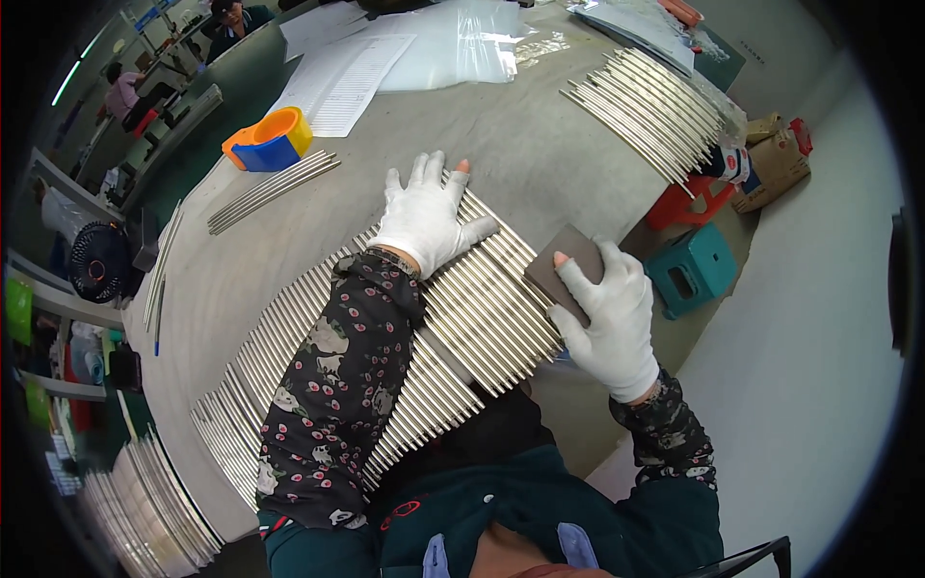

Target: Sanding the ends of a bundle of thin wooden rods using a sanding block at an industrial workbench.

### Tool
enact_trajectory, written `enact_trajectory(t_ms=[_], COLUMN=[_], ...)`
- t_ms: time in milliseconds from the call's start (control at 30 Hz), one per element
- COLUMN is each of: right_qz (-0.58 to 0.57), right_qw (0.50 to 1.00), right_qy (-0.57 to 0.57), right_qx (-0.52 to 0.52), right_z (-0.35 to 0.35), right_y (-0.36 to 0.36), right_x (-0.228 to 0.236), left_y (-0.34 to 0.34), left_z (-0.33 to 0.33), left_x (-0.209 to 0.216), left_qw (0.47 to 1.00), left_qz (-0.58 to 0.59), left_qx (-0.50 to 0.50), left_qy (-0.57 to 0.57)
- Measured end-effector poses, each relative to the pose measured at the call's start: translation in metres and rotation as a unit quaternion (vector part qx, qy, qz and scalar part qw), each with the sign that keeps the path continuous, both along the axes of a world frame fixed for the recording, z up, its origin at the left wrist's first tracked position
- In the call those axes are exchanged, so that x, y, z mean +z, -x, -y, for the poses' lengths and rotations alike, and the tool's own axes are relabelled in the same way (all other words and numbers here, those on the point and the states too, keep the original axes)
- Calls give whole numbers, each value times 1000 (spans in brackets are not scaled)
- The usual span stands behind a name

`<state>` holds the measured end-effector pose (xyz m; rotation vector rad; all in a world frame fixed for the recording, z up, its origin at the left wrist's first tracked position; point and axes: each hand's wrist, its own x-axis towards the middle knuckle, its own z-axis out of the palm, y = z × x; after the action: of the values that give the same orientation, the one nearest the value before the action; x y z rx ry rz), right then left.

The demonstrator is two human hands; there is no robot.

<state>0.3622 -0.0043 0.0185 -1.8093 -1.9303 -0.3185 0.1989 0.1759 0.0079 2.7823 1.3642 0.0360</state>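
Note:
A wide row of thin silvery metal rods (482, 308) lies side by side on the grey table, running under my left forearm. My left hand (422, 217), in a white glove with a bare fingertip, rests flat on the rods' far ends with its fingers spread. In my right hand (617, 323), also gloved in white, is a dark grey-brown sanding block (567, 260). The fingers grip it from the right, and its left edge is at the right-hand ends of the rods. Whether the block presses on them I cannot tell.
On the grey table (462, 120) are a small rod bundle (275, 193), an orange-and-blue tape dispenser (270, 140), papers (356, 82), plastic sheets (462, 43) and another rod row (655, 111). A teal stool (694, 270) stands beyond the right edge. Two people sit at far left.

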Motion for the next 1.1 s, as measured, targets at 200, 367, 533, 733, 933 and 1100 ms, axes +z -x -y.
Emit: enact_trajectory(t_ms=[200,367,533,733,933,1100], right_qz=[47,61,36,62,51,52], right_qw=[999,998,999,998,997,999], right_qy=[19,23,28,27,50,-7], right_qx=[10,18,16,1,23,3], right_z=[-27,-11,-21,-35,-9,-32], right_y=[13,7,3,19,3,14], right_x=[1,2,2,6,12,3], left_y=[-3,0,-3,-3,0,-7], left_z=[-1,1,-4,-1,3,-4], left_x=[-1,-2,-2,3,-5,-1], left_qw=[1000,1000,1000,1000,1000,1000], left_qz=[3,20,13,3,18,6], left_qx=[-10,-6,-7,-11,-11,-18], left_qy=[-4,4,1,6,-8,0])
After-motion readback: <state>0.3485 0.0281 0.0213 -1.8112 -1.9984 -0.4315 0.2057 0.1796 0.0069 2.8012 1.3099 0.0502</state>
